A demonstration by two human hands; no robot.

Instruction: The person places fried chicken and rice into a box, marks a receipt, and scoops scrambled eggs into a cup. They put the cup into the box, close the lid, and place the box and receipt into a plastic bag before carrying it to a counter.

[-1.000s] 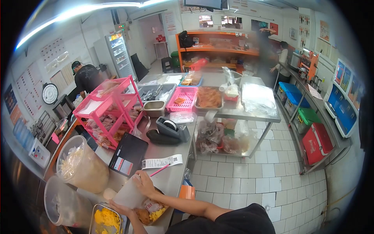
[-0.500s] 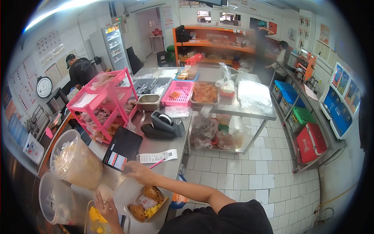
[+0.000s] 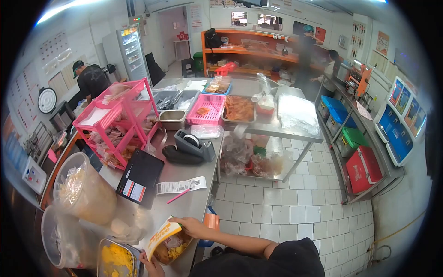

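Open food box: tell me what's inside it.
The food box holds browned pieces, yellow food and a printed white packet. The raised lid, held by the right hand, hides one side; anything under the packet is covered too.

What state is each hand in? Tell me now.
Left hand: closed on the lower end of the box lid.
Right hand: closed on the upper end.

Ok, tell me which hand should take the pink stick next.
Probably right: the right hand holds the far end of the box lid, close to the pink stick; the left hand is at its near end, farther off.
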